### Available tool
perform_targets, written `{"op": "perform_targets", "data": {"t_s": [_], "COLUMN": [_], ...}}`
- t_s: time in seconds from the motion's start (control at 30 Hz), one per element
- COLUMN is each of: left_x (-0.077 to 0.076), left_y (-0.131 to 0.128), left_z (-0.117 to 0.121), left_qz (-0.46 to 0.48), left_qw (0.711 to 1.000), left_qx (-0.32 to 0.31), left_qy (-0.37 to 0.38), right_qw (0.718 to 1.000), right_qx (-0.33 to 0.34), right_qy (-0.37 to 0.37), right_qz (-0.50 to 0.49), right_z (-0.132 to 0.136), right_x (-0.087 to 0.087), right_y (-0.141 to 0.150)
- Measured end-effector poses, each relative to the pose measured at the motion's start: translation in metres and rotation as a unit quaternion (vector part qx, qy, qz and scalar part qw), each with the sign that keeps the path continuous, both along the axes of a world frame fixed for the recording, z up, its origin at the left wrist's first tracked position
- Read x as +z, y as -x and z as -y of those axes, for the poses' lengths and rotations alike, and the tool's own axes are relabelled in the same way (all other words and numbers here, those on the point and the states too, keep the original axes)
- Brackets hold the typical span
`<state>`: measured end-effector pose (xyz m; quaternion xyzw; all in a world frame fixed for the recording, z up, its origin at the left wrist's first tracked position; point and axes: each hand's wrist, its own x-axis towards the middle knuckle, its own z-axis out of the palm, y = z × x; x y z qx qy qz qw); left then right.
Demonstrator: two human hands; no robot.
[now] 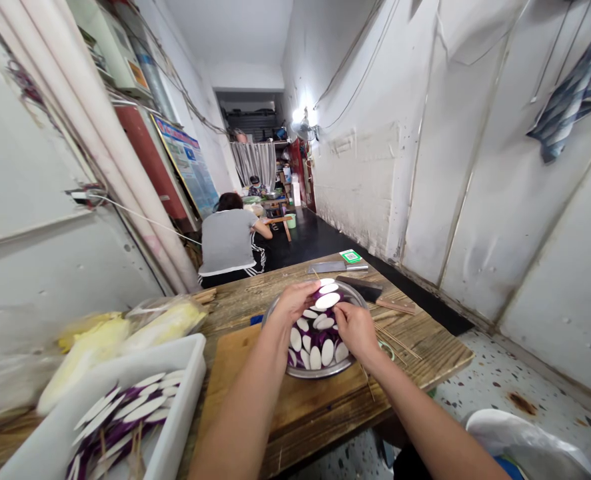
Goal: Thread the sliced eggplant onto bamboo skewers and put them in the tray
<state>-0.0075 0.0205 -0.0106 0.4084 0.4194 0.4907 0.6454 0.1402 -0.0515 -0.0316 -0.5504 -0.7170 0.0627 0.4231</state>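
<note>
Above a metal bowl [320, 375] full of oval, purple-skinned eggplant slices [315, 358], both of my hands work on one skewer of eggplant slices [328, 301]. My left hand [295, 303] is closed around the far part of this skewer, where a thin stick tip pokes out beyond the slices. At the near end, my right hand [356, 328] pinches with thumb and fingertips; whether it grips the stick or the lowest slice is hidden. The bowl stands partly on a wooden cutting board [235, 373]. Loose bamboo sticks [398, 340] lie on the table just right of the bowl.
A white tray [195, 363] at left holds skewered eggplant slices [148, 407]. Behind the bowl lie a knife [335, 267] and a cleaver [363, 288]. Plastic bags [165, 320] sit at the left. A person in grey [228, 240] sits beyond the wooden table [435, 340].
</note>
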Motion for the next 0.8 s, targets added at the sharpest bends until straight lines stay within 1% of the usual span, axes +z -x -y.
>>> {"op": "perform_targets", "data": {"t_s": [0.1,0.27,0.4,0.47,0.53,0.57,0.6,0.63,0.7,0.73,0.77,0.8], "left_x": [0.004,0.009,0.006,0.001,-0.007,-0.011,-0.015,-0.019,-0.026,-0.03,-0.033,-0.036], "left_y": [-0.002,-0.003,-0.001,0.0,0.001,0.0,-0.001,-0.002,-0.006,-0.008,-0.01,-0.011], "left_z": [0.004,0.006,0.002,-0.001,-0.003,-0.004,-0.004,-0.003,-0.002,-0.001,-0.001,-0.001], "left_qz": [-0.004,0.043,0.051,0.014,-0.078,-0.138,-0.201,-0.263,-0.373,-0.417,-0.449,-0.469], "left_qw": [1.0,0.999,0.999,0.999,0.994,0.984,0.969,0.947,0.89,0.861,0.837,0.82], "left_qx": [-0.005,0.006,-0.009,0.01,0.024,0.012,-0.014,-0.056,-0.153,-0.191,-0.219,-0.237], "left_qy": [0.001,0.0,-0.016,-0.028,-0.077,-0.111,-0.146,-0.177,-0.212,-0.22,-0.224,-0.226], "right_qw": [1.0,0.999,0.997,0.994,0.989,0.987,0.985,0.984,0.985,0.986,0.987,0.988], "right_qx": [0.0,0.012,0.019,0.011,-0.004,-0.012,-0.016,-0.018,-0.018,-0.018,-0.018,-0.019], "right_qy": [0.007,0.004,-0.006,-0.011,-0.014,-0.015,-0.016,-0.016,-0.015,-0.013,-0.011,-0.01], "right_qz": [-0.019,-0.052,-0.076,-0.109,-0.145,-0.16,-0.169,-0.174,-0.172,-0.167,-0.161,-0.154], "right_z": [0.0,-0.001,-0.001,-0.001,-0.002,-0.003,-0.003,-0.004,-0.006,-0.006,-0.007,-0.007], "right_x": [0.0,-0.003,-0.005,-0.005,-0.005,-0.005,-0.005,-0.006,-0.007,-0.007,-0.008,-0.008], "right_y": [0.001,0.001,0.001,0.0,-0.002,-0.002,-0.003,-0.003,-0.003,-0.003,-0.003,-0.003]}}
